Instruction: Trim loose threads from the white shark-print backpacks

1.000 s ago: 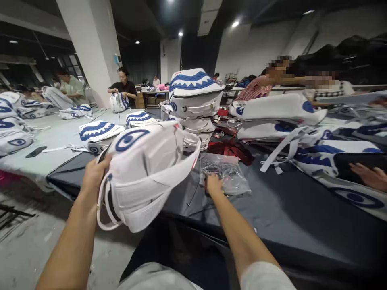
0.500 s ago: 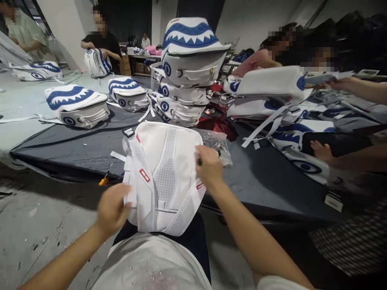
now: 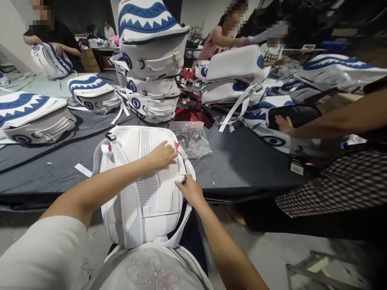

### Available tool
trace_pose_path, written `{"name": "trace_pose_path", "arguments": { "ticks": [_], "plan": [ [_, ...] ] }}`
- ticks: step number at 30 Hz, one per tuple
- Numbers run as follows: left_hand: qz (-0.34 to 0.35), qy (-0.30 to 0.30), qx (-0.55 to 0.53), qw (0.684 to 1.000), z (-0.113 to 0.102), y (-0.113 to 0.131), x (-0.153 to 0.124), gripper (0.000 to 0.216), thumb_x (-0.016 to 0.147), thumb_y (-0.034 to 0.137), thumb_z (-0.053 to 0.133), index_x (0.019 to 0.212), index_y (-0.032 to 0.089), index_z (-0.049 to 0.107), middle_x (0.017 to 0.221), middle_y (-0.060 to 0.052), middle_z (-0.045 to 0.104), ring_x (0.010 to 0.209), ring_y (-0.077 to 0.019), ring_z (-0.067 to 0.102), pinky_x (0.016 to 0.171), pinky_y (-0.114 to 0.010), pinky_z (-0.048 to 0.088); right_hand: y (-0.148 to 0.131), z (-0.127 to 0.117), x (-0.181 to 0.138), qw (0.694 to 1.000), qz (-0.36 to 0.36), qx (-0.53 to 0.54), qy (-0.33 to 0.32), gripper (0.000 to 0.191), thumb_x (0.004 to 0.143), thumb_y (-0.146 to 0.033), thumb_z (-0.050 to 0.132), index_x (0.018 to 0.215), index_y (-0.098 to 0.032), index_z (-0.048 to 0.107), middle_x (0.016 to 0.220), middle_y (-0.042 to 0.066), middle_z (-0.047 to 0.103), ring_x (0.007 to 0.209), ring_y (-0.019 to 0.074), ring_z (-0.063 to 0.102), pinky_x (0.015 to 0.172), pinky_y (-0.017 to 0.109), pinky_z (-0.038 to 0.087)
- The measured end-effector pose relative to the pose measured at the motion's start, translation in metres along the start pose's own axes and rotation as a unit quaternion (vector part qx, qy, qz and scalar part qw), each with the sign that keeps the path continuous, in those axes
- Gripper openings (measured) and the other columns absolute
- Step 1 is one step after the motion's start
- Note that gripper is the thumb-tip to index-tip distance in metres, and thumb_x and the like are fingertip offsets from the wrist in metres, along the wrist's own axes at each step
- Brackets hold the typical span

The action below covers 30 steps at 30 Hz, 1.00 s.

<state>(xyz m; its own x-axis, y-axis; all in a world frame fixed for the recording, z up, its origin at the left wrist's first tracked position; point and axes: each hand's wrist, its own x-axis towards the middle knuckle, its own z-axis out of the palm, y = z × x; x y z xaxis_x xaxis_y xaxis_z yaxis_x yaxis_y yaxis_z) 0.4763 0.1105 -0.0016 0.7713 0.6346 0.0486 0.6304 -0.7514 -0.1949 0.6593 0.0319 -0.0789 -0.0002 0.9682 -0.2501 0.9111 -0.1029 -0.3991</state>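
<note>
The left hand (image 3: 163, 156) lies palm down with its fingers extended and a little parted, pressing flat near the upper right corner of a white, smooth-faced backpack (image 3: 148, 191) without gripping it. The right hand (image 3: 191, 190) is mostly closed, thumb and fingers pinching a small black piece (image 3: 184, 182) (its exact shape is too small to tell) at the backpack's right edge. The left forearm crosses the back panel.

The backpack leans on the near edge of the dark cloth-covered tabletop (image 3: 236, 169), its top over the cloth and its bottom against the person's lap. To the right, a stretch of dark cloth gives room to move, reaching to a blue-and-white bag (image 3: 273, 141) under a co-worker's hand (image 3: 284, 123). Forward, room is tighter: a clear, crinkled plastic bag (image 3: 195, 141) lies just beyond the top right corner, and a tall stack of white bags with blue eyes and toothed flaps (image 3: 154, 60) rises behind.

The backpack stands tilted, straps toward the person. A grey dotted strip (image 3: 145, 143) runs down its middle, a black plastic buckle (image 3: 111, 137) sits at the upper left, a red tab (image 3: 177, 146) shows at the upper right, and a loose white webbing end (image 3: 83, 170) pokes out left.
</note>
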Motion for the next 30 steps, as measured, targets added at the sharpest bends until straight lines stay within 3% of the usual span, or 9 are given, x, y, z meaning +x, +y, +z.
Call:
{"name": "trace_pose_path", "arguments": {
  "ticks": [2, 4, 9, 13, 16, 20, 24, 27, 30],
  "plan": [
    [0.025, -0.026, 0.014, 0.999, 0.002, -0.013, 0.024, 0.040, 0.095, 0.048, 0.057, 0.097, 0.010, 0.070, 0.100, -0.015, 0.073, 0.098, -0.0279, 0.065, 0.086, -0.040, 0.039, -0.006, 0.002, -0.003, 1.000, -0.010, 0.023, 0.014, 0.024, 0.093, -0.044, 0.054, 0.100, -0.021, 0.052, 0.097, 0.014, 0.073, 0.085, 0.0284, 0.069, 0.063, 0.030, 0.036],
    [0.043, -0.045, 0.014, 0.998, -0.004, -0.016, 0.028, 0.044, 0.095, 0.052, 0.056, 0.086, 0.011, 0.071, 0.089, -0.013, 0.074, 0.085, -0.0254, 0.065, 0.078, -0.039, 0.036, -0.005, 0.000, -0.011, 0.998, -0.033, 0.047, 0.025, 0.018, 0.094, -0.039, 0.053, 0.096, -0.022, 0.050, 0.093, 0.011, 0.072, 0.082, 0.0258, 0.067, 0.064, 0.029, 0.036],
    [0.113, 0.042, 0.001, 0.993, -0.059, 0.007, -0.024, 0.042, 0.097, 0.051, 0.053, 0.077, 0.017, 0.068, 0.080, -0.006, 0.070, 0.075, -0.0199, 0.059, 0.073, -0.038, 0.030, 0.011, -0.020, -0.044, 0.986, -0.108, 0.110, 0.065, 0.020, 0.088, -0.040, 0.058, 0.086, -0.024, 0.045, 0.072, 0.000, 0.061, 0.062, 0.0186, 0.056, 0.058, 0.025, 0.032],
    [0.096, 0.059, 0.009, 0.994, -0.088, 0.033, -0.067, 0.029, 0.091, 0.043, 0.066, 0.074, 0.019, 0.066, 0.081, -0.004, 0.065, 0.079, -0.0201, 0.055, 0.076, -0.038, 0.030, 0.009, -0.031, -0.066, 0.979, -0.156, 0.118, 0.066, 0.024, 0.086, -0.043, 0.058, 0.082, -0.025, 0.041, 0.066, -0.003, 0.054, 0.053, 0.0157, 0.046, 0.056, 0.025, 0.028],
    [0.074, 0.046, 0.024, 0.996, -0.083, 0.036, -0.080, 0.026, 0.087, 0.042, 0.072, 0.076, 0.019, 0.066, 0.082, -0.004, 0.065, 0.082, -0.0207, 0.052, 0.080, -0.038, 0.032, 0.001, -0.026, -0.071, 0.981, -0.155, 0.099, 0.060, 0.024, 0.086, -0.040, 0.057, 0.080, -0.026, 0.039, 0.063, -0.003, 0.052, 0.051, 0.0158, 0.044, 0.055, 0.025, 0.026],
    [0.065, 0.037, 0.040, 0.996, -0.073, 0.013, -0.081, 0.034, 0.088, 0.053, 0.066, 0.086, 0.019, 0.066, 0.092, -0.005, 0.065, 0.093, -0.0232, 0.051, 0.096, -0.042, 0.033, -0.006, -0.020, -0.068, 0.983, -0.153, 0.078, 0.066, 0.022, 0.087, -0.039, 0.057, 0.081, -0.025, 0.041, 0.063, -0.003, 0.054, 0.053, 0.0168, 0.048, 0.055, 0.025, 0.027],
    [0.076, 0.044, 0.020, 0.996, -0.064, -0.008, -0.083, 0.026, 0.092, 0.047, 0.061, 0.099, 0.022, 0.064, 0.103, -0.002, 0.065, 0.106, -0.0225, 0.050, 0.116, -0.050, 0.019, -0.004, -0.021, -0.072, 0.987, -0.148, 0.017, 0.058, 0.019, 0.090, -0.038, 0.059, 0.084, -0.023, 0.049, 0.064, -0.001, 0.059, 0.054, 0.0173, 0.051, 0.054, 0.026, 0.026],
    [0.074, 0.080, 0.016, 0.994, -0.043, -0.009, -0.083, 0.012, 0.095, 0.034, 0.059, 0.096, 0.023, 0.063, 0.106, -0.001, 0.066, 0.110, -0.0212, 0.051, 0.121, -0.051, 0.014, -0.003, -0.023, -0.078, 0.979, -0.139, -0.070, 0.129, 0.016, 0.094, -0.035, 0.057, 0.086, -0.021, 0.059, 0.071, 0.004, 0.066, 0.056, 0.0181, 0.055, 0.053, 0.028, 0.024],
    [0.076, 0.111, 0.010, 0.991, -0.017, -0.008, -0.077, 0.015, 0.098, 0.030, 0.052, 0.091, 0.023, 0.063, 0.102, -0.001, 0.067, 0.108, -0.0198, 0.052, 0.124, -0.051, 0.015, -0.009, -0.026, -0.070, 0.939, -0.221, -0.106, 0.241, 0.018, 0.096, -0.019, 0.050, 0.102, -0.020, 0.066, 0.089, 0.007, 0.070, 0.069, 0.0177, 0.060, 0.056, 0.029, 0.030]
  ]
}}
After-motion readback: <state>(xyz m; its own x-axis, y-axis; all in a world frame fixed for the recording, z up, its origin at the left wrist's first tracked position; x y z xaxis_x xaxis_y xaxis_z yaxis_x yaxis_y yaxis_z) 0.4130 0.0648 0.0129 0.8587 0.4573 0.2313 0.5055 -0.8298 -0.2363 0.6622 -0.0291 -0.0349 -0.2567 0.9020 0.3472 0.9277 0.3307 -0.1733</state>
